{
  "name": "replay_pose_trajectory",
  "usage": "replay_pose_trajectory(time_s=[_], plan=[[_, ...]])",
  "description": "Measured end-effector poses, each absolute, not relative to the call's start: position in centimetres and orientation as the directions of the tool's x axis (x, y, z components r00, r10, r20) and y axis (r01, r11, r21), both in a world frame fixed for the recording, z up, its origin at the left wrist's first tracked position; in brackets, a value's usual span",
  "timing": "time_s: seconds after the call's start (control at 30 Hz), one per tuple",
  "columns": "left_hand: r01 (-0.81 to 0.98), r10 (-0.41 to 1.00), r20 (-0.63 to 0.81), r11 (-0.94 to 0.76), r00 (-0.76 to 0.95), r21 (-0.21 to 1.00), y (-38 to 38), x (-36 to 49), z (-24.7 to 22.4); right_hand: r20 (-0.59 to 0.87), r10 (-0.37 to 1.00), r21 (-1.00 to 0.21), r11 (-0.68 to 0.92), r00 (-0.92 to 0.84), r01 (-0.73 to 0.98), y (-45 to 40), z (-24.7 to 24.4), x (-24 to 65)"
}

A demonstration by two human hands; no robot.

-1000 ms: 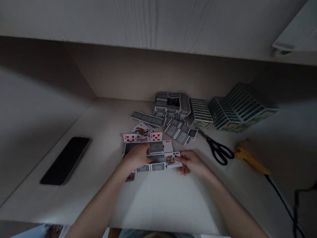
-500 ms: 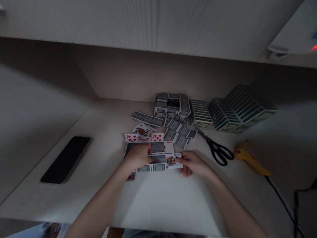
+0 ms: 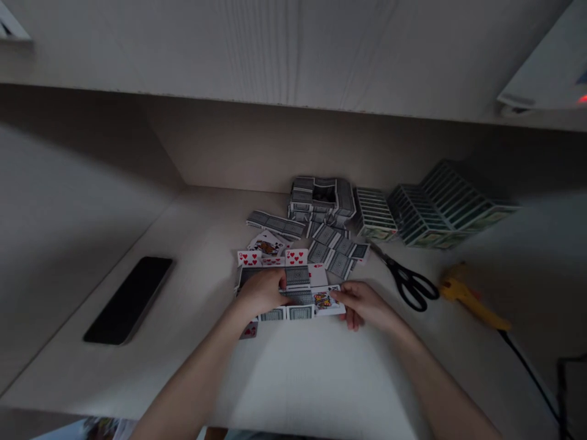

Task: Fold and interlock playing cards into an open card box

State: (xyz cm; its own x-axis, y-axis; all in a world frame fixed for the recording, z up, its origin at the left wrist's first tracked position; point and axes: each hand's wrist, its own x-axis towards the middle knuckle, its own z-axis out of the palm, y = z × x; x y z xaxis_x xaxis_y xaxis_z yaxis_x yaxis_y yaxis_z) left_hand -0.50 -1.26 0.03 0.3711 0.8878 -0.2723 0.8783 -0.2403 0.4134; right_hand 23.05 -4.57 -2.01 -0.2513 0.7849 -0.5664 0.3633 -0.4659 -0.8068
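A low structure of playing cards (image 3: 299,278) sits before me, with patterned backs on top and a nine and a seven of hearts standing along its far edge. My left hand (image 3: 263,292) lies over its left part, thumb and forefinger curled onto the cards; its other fingers are hidden. At the near right corner, my right hand (image 3: 364,304) pinches a king card (image 3: 322,300) between thumb and fingers, its left edge against the structure. Just behind the king, an ace card (image 3: 317,275) lies face up. Another red card (image 3: 249,330) pokes out below my left wrist.
Behind lie loose face-up cards (image 3: 267,243), joined cards (image 3: 337,250) and a box-like card construction (image 3: 321,198). Ribbed card blocks (image 3: 449,208) stand at the back right. Black scissors (image 3: 408,284) and a yellow glue gun (image 3: 474,300) are right; a phone (image 3: 128,299) lies left. A shelf (image 3: 275,55) overhangs.
The whole view has shifted slightly, so everything appears a little lower and further right. Both hands keep the same hold on the cards.
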Motion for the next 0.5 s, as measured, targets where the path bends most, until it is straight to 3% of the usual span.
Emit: replay_pose_trajectory(time_s=[0.3,0.5], plan=[[0.873,0.878,-0.321,-0.190,0.356,0.449,-0.7,-0.4,0.0,-0.538,0.798,-0.842,-0.492,-0.271,0.223,-4.0,-2.7,23.5],[0.776,0.834,-0.236,-0.309,0.499,0.550,-1.7,-0.6,0.8,-0.430,0.898,-0.895,-0.411,-0.092,0.176,-3.5,-3.7,23.9]])
